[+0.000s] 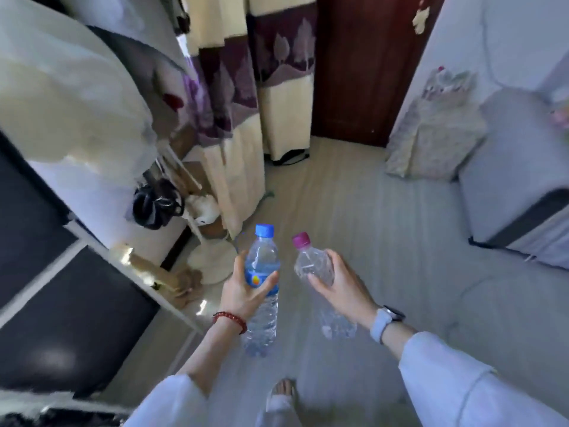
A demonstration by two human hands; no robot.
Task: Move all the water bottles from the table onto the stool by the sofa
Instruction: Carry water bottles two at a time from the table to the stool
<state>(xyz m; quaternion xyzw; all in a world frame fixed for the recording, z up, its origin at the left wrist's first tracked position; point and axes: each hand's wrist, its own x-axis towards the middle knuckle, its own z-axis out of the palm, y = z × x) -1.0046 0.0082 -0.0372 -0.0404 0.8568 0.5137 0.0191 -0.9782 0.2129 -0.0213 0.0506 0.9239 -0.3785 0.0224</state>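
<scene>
Left hand (246, 291) holds the blue-cap bottle (261, 291) w/ a full grip. Right hand (341, 288) holds the pink-cap bottle (317, 269), so both go in 1 trip.

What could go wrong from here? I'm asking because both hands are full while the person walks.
1. The right hand holds the pink-capped bottle high on its body, with most of the bottle hanging below the fingers, so it could slip.
2. The left hand grips the blue-capped bottle, so neither hand is free to catch a fall.
3. A fan base and cord lie on the floor near the left, a possible trip hazard.
</scene>
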